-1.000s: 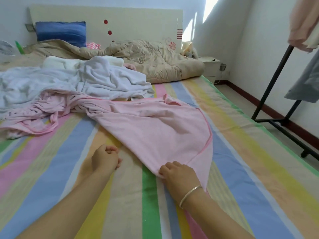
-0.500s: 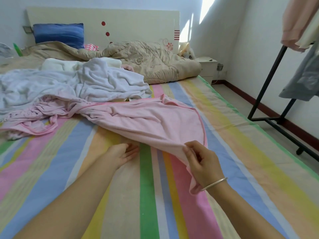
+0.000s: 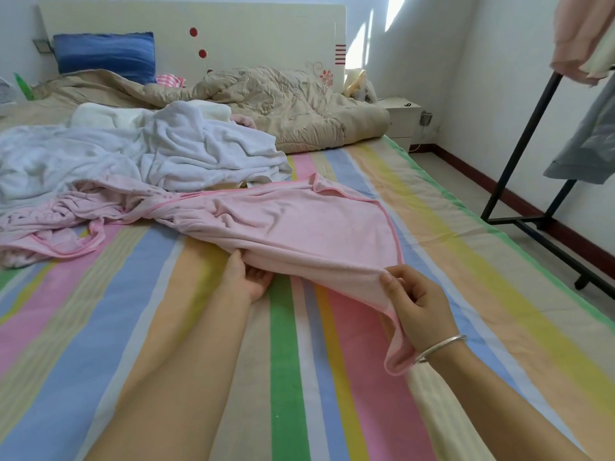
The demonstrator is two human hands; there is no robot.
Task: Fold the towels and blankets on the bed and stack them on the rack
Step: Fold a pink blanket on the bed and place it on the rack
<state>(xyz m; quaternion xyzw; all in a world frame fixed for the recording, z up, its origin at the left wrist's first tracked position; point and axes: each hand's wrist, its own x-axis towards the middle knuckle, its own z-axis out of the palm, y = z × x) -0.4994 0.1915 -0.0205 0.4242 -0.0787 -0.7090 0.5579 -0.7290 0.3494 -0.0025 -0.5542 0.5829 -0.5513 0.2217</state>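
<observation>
Here we are in a home bedroom: bed with a pastel-striped sheet (image 3: 466, 261), cream headboard with red dots (image 3: 259, 38), blue pillow (image 3: 104, 53), beige quilt (image 3: 293, 104), white bedside cabinet (image 3: 401, 119), black metal clothes rack (image 3: 522, 128).

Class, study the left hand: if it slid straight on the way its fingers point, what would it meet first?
The pink towel. The left hand reaches under that towel's near edge, pointing towards the headboard, so it would likely push into more pink folds first; depth beneath is unclear.

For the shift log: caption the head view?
Left hand and right hand grip the near edge of the pink towel over the striped bed; black rack at right.
</observation>
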